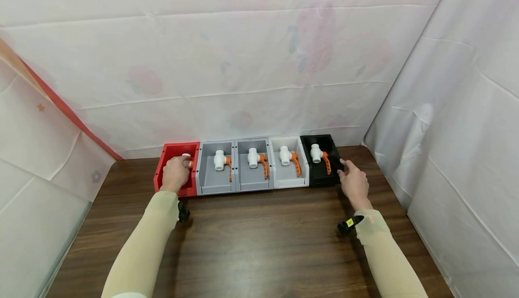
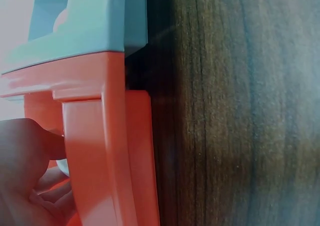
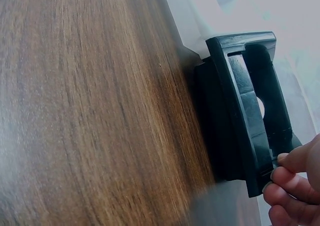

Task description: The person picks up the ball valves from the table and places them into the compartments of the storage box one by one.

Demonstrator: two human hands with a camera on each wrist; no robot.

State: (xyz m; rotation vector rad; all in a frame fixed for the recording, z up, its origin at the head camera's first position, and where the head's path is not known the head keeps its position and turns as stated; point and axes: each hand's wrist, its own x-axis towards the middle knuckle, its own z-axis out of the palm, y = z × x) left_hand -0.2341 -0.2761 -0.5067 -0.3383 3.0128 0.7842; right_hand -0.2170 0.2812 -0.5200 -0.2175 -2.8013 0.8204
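Observation:
My left hand (image 1: 175,172) reaches down into the red bin (image 1: 161,177) at the left end of the row. Its curled fingers hold a white ball valve (image 1: 186,155), which the hand mostly hides; in the left wrist view the bin's front wall also covers part of the grip. At the other end, my right hand (image 1: 354,182) pinches the right rim of the black bin (image 3: 234,100), thumb on the inner side and fingers outside. A white ball valve with an orange handle (image 1: 316,153) lies in that black bin, apart from the hand.
Between them stand two grey bins (image 1: 207,184) and a white bin (image 1: 290,183), each holding a white valve with an orange handle. All the bins touch in one row on the brown wooden table (image 1: 259,244). A pale curtain (image 1: 251,63) hangs behind them.

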